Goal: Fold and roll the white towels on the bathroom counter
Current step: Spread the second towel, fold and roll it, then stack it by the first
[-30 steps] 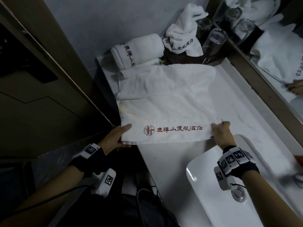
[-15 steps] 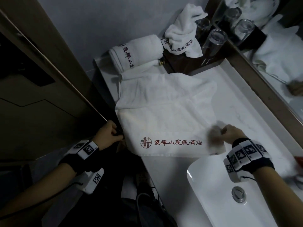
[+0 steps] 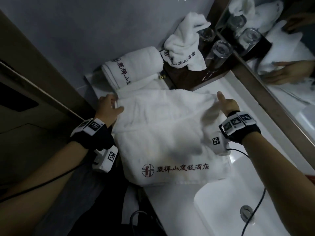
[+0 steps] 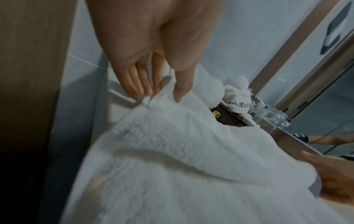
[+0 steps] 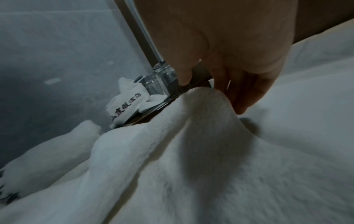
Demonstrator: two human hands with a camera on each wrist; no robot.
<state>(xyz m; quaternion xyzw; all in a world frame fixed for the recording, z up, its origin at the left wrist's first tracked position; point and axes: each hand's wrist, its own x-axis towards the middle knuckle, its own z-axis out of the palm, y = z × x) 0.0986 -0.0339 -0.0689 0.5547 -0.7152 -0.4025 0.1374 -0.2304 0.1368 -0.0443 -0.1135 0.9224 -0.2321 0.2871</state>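
Note:
A large white towel (image 3: 163, 133) with a red logo lies spread on the counter (image 3: 242, 106), its logo edge at the front. My left hand (image 3: 117, 106) pinches the towel's far left corner; the left wrist view shows the left hand (image 4: 162, 97) with thumb and fingers closed on the edge of the towel (image 4: 172, 151). My right hand (image 3: 217, 101) grips the far right corner with the thumb up. In the right wrist view the right hand (image 5: 210, 94) lifts the towel (image 5: 191, 151) into a peak. A rolled towel (image 3: 134, 65) and a crumpled towel (image 3: 184, 46) sit behind.
Two upturned glasses (image 3: 219, 51) stand on a dark wooden tray (image 3: 187, 79) at the back, by the mirror (image 3: 281, 48). A white sink basin (image 3: 221, 210) lies at the front right. A wooden door frame (image 3: 51, 74) borders the counter on the left.
Both hands let go of the towel's near logo edge and reached to its far corners, which they now hold. The towel has slid toward the front edge.

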